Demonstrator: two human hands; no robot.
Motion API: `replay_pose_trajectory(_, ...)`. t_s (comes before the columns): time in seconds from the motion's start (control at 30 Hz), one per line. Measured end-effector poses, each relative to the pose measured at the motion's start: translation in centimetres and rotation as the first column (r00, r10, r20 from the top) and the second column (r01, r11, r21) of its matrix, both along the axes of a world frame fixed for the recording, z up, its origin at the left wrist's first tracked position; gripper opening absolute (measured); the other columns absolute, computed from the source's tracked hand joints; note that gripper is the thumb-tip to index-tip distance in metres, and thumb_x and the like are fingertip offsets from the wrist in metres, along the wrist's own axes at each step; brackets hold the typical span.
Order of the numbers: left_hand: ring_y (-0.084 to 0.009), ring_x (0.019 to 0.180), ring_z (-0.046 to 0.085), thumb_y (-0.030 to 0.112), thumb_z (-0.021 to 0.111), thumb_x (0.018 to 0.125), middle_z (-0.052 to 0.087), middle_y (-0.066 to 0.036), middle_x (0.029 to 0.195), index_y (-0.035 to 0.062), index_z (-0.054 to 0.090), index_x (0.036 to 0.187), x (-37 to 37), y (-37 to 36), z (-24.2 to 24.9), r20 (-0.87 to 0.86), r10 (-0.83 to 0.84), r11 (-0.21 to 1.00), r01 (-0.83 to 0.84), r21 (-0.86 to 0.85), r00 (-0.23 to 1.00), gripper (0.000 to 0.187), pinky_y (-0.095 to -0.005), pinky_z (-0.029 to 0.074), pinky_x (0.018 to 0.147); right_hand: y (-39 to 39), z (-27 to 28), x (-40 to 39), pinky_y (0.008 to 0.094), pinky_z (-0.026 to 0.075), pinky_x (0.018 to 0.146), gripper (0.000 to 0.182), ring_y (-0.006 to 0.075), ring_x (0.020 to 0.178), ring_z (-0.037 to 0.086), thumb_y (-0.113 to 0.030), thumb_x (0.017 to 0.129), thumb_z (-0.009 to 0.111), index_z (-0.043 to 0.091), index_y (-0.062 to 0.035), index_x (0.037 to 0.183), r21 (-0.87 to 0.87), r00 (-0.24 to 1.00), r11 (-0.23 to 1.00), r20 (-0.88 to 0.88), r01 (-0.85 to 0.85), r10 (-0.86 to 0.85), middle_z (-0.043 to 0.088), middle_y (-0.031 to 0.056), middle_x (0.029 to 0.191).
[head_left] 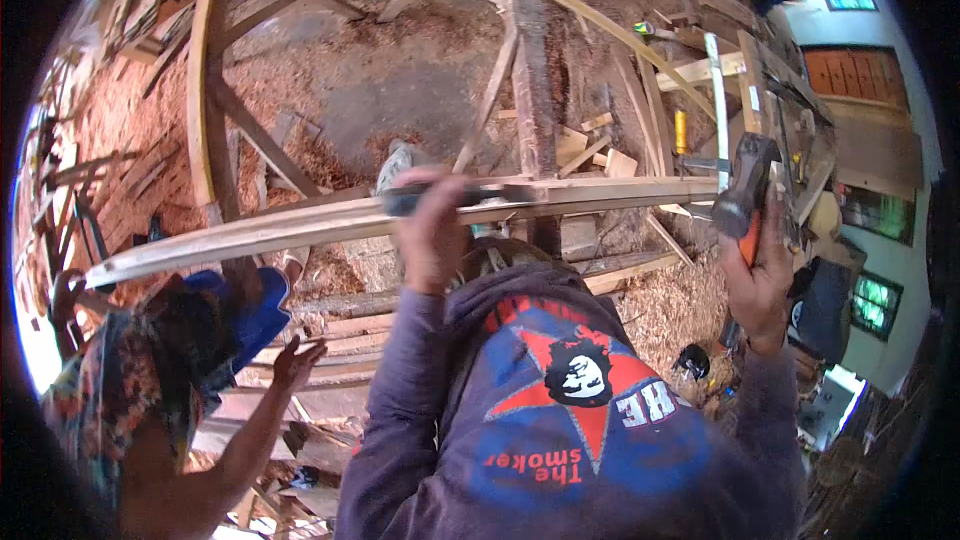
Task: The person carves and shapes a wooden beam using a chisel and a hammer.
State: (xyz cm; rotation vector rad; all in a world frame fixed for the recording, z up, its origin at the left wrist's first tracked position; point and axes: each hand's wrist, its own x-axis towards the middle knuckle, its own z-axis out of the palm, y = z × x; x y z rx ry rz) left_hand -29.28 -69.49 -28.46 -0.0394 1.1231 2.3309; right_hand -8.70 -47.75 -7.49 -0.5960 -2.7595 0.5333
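Head view: left hand (432,230) clenched on plank (300,228), right hand (762,275) gripping hammer (745,190)

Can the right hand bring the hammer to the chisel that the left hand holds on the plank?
Probably yes. The right hand holds the hammer raised beside the plank, and nothing stands between it and the chisel.

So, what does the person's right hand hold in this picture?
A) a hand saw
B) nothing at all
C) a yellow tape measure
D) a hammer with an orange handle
D: the right hand is closed around the orange handle of a hammer, whose dark head is raised near the long wooden plank; the left hand grips a dark tool lying on that plank.
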Motion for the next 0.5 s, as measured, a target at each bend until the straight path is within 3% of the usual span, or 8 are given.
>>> replay_pose_trajectory(0.03,-0.0193,0.09,0.06,-0.004,0.064,0.082,0.058,-0.008,0.088,0.0061,0.055,0.096,-1.5,-1.5,-1.0,0.239,0.071,0.973,-0.12,0.197,0.968,0.02,-0.0356,0.047,0.093,0.2,0.0,0.1,0.0256,0.051,0.073,0.071,0.0116,0.08,0.061,0.001,0.089,0.063,0.032,-0.0008,0.153,0.007,0.999,0.999,-0.028,0.042,-0.042,0.068,0.0154,0.114)
replay_pose_trajectory(0.07,-0.0212,0.091,0.058,-0.006,0.063,0.082,0.056,-0.008,0.089,0.006,0.051,0.098,-1.6,-1.9,-1.3,0.229,0.121,0.94,-0.185,0.287,0.966,0.022,-0.0392,0.047,0.095,0.7,0.0,0.2,0.0256,0.051,0.073,0.071,0.0116,0.08,0.061,0.001,0.089,0.063,0.032,-0.0008,0.153,0.016,0.999,0.999,-0.026,0.043,-0.042,0.068,0.0154,0.114)
replay_pose_trajectory(0.17,-0.0216,0.089,0.059,-0.008,0.064,0.08,0.056,-0.009,0.092,0.0067,0.053,0.096,-0.9,-1.3,-0.4,0.106,0.105,0.956,-0.13,0.262,0.989,0.025,-0.0365,0.049,0.091,1.1,-0.5,0.1,0.0246,0.05,0.072,0.071,0.011,0.079,0.059,0.001,0.089,0.063,0.033,-0.0021,0.153,0.041,0.999,0.999,0.037,0.033,-0.034,0.069,0.0108,0.111)
replay_pose_trajectory(0.23,-0.0219,0.088,0.056,-0.01,0.064,0.076,0.052,-0.009,0.092,0.0062,0.053,0.096,-1.0,-0.9,-0.9,0.101,0.115,0.949,-0.139,0.282,0.988,0.028,-0.0376,0.047,0.091,0.9,-0.7,-0.8,0.0238,0.048,0.071,0.072,0.0097,0.077,0.057,0.001,0.089,0.063,0.033,-0.0044,0.153,-0.121,0.998,0.993,0.055,0.009,-0.002,0.069,0.0082,0.108)
replay_pose_trajectory(0.3,-0.0194,0.082,0.05,-0.013,0.062,0.072,0.049,-0.007,0.088,0.006,0.052,0.094,-1.2,-0.8,-1.0,0.139,0.098,0.919,-0.143,0.368,0.985,0.03,-0.0385,0.044,0.091,0.4,0.0,-2.6,0.0253,0.051,0.074,0.07,0.0121,0.081,0.064,0.001,0.089,0.063,0.035,-0.0056,0.153,-0.168,0.997,0.985,0.08,0.034,-0.021,0.07,0.0102,0.11)
replay_pose_trajectory(0.33,-0.0194,0.082,0.05,-0.013,0.062,0.072,0.049,-0.007,0.088,0.006,0.052,0.094,-1.3,-0.7,-1.6,0.135,0.096,0.92,-0.139,0.367,0.986,0.03,-0.0385,0.044,0.091,0.4,0.2,-3.9,0.0265,0.052,0.076,0.07,0.015,0.086,0.067,0.001,0.088,0.063,0.036,-0.0062,0.152,-0.132,0.994,0.987,0.06,-0.088,0.096,0.07,0.0125,0.113)
replay_pose_trajectory(0.43,-0.0186,0.079,0.046,-0.015,0.059,0.067,0.047,-0.006,0.085,0.0057,0.051,0.091,-2.0,0.0,-3.5,0.17,0.045,0.875,-0.121,0.469,0.984,0.032,-0.0382,0.042,0.091,0.5,0.8,-8.6,0.0294,0.053,0.085,0.067,0.024,0.101,0.071,0.001,0.087,0.063,0.041,-0.0085,0.15,-0.156,0.969,0.958,0.025,-0.239,0.245,0.068,0.0183,0.121)
replay_pose_trajectory(0.5,-0.0183,0.079,0.046,-0.014,0.056,0.065,0.047,-0.007,0.085,0.0061,0.051,0.088,-2.6,0.4,-3.6,0.199,0.022,0.877,-0.115,0.466,0.98,0.032,-0.0377,0.042,0.091,0.1,0.9,-12.3,0.0295,0.054,0.075,0.066,0.0196,0.086,0.07,0.001,0.087,0.064,0.042,-0.0048,0.149,-0.161,0.877,0.865,-0.01,-0.475,0.48,0.069,0.0191,0.119)
